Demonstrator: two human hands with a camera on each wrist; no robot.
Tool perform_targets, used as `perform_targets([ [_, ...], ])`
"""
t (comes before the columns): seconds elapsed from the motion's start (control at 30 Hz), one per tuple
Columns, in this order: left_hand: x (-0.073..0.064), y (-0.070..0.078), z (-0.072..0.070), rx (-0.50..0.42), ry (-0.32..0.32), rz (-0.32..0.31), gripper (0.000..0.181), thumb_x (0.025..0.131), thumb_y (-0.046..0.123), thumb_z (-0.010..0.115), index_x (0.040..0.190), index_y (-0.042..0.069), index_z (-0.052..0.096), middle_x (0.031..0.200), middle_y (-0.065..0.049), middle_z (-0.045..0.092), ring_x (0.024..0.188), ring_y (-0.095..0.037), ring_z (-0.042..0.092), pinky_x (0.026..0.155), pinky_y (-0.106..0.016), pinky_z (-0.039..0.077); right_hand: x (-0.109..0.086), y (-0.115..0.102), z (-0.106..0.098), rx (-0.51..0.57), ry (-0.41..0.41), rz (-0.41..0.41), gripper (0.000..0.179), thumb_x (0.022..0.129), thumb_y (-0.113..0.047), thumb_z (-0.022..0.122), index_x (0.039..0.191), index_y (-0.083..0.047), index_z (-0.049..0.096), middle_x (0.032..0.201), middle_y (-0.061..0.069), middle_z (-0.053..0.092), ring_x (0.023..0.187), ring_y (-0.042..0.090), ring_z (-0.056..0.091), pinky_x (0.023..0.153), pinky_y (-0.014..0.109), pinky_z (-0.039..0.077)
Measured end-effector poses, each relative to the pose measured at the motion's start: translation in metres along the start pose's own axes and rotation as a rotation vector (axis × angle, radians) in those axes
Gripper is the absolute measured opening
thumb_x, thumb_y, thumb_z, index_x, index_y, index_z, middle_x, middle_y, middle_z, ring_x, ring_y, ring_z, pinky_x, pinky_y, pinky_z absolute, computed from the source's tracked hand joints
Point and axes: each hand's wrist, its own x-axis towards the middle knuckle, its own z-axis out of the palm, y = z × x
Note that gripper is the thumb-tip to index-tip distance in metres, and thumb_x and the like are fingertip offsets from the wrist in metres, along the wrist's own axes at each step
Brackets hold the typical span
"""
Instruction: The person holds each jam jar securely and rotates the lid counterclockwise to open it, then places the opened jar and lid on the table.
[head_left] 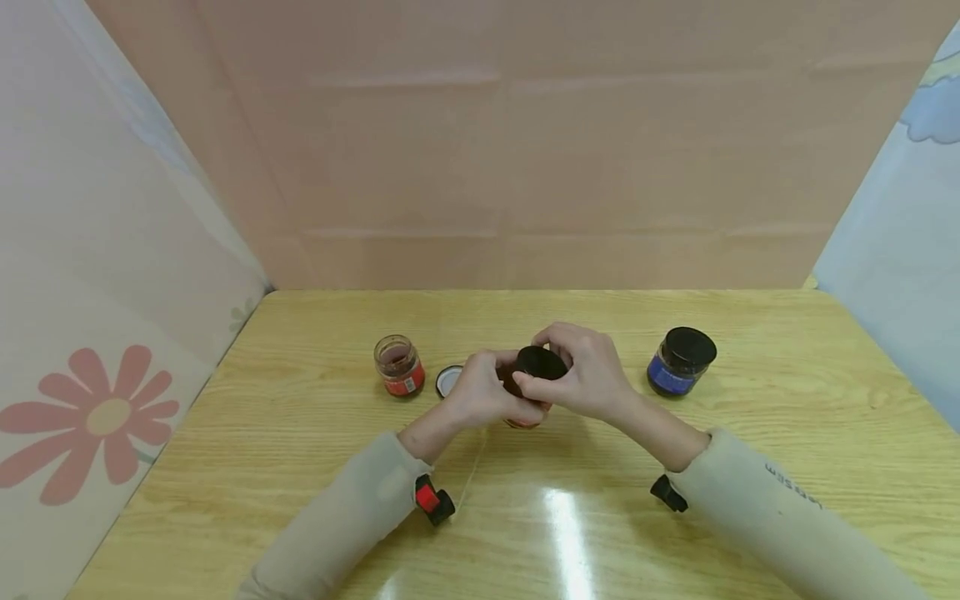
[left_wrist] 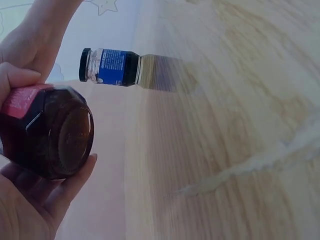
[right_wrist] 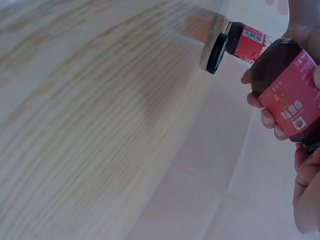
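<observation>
The left hand [head_left: 483, 392] grips a red-labelled jar [right_wrist: 290, 95] of dark glass, its fingers wrapped round the body and the thumb pressed to the near side. The right hand [head_left: 588, 375] pinches the jar's black lid [head_left: 542, 362] from above, thumb on the near edge and curled fingers on the far edge. Whether the lid is screwed tight or loose under those fingers cannot be told. The jar is held off the table [head_left: 315, 467], leaning, its base visible beyond the fingers in the left wrist view.

Just left of the grip, a loose lid [head_left: 448, 381] lies flat with its white inside up. Farther left, past that lid, an open jar [head_left: 400, 371] with a red label stands upright, its glass mouth uncovered. To the right of the grip, well apart from it, a blue-labelled jar [head_left: 678, 362] stands upright with a black cap on.

Below the grip, nearer the person, pale sleeves [head_left: 337, 521] cover both forearms, a black-and-red fitting [head_left: 431, 498] hanging at the left cuff. Beyond the grip, a creased pinkish sheet [head_left: 510, 158] rises behind the table.
</observation>
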Motion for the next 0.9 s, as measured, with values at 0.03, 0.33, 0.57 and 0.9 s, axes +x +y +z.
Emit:
perform_targets([
  [0.03, 0.000, -0.001, 0.000, -0.002, -0.007, -0.003, 0.034, 0.069, 0.009, 0.082, 0.101, 0.008, 0.070, 0.088, -0.004, 0.069, 0.069, -0.013, 0.058, 0.059, -0.026, 0.051, 0.000, 0.000, 0.000, 0.007, 0.000, 0.001, 0.031, 0.067, -0.038, 0.073, 0.083, -0.012, 0.070, 0.062, -0.008, 0.054, 0.052, 0.002, 0.039, 0.044, 0.022, 0.035],
  [0.33, 0.001, -0.006, -0.005, -0.025, -0.097, 0.046, 0.036, 0.071, 0.006, 0.079, 0.106, 0.006, 0.067, 0.092, -0.005, 0.068, 0.073, -0.013, 0.059, 0.064, -0.027, 0.052, -0.004, 0.002, 0.005, 0.051, 0.049, -0.034, 0.028, 0.066, -0.034, 0.075, 0.082, -0.012, 0.070, 0.062, -0.007, 0.053, 0.051, 0.002, 0.037, 0.043, 0.020, 0.032],
  [0.57, -0.004, -0.004, 0.003, 0.044, -0.071, 0.059, 0.035, 0.070, 0.009, 0.080, 0.103, 0.008, 0.066, 0.088, -0.002, 0.067, 0.070, -0.012, 0.059, 0.063, -0.026, 0.052, -0.008, 0.006, 0.003, 0.073, -0.014, -0.059, 0.027, 0.067, -0.032, 0.074, 0.087, -0.014, 0.069, 0.064, -0.008, 0.052, 0.051, 0.002, 0.039, 0.044, 0.018, 0.033],
  [0.9, -0.004, 0.007, 0.017, 0.498, 0.262, 0.093, 0.030, 0.066, 0.027, 0.079, 0.088, 0.015, 0.062, 0.072, 0.004, 0.064, 0.057, -0.006, 0.056, 0.052, -0.020, 0.046, 0.002, -0.007, -0.004, -0.117, -0.176, 0.183, 0.031, 0.081, -0.040, 0.068, 0.098, -0.014, 0.064, 0.090, -0.001, 0.066, 0.071, 0.015, 0.057, 0.061, 0.031, 0.047],
])
